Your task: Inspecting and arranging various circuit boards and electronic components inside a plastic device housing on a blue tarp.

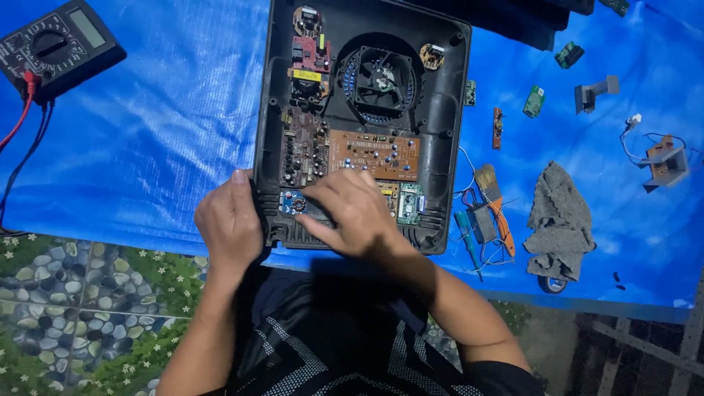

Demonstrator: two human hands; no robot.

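Your right hand (357, 213) is pressing its fingertips on a small blue circuit board (295, 203) at the near edge of the open black housing (446, 147), clenched around nothing, while your left hand (229, 224) is gripping the housing's near-left rim. That shell is probably light, stiff plastic with fragile boards, so you're best holding the rims. It is lying flat on a slick-looking blue tarp (176, 132) over a pebble-patterned floor (66, 308), with a multimeter (55, 45), a brush (490, 187) and a grey rag (561, 220) lying nearby.

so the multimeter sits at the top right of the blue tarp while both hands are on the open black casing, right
Not quite. The head view shows the multimeter at the top left of the blue tarp, not the right. The left hand and right hand are indeed on the open black casing.
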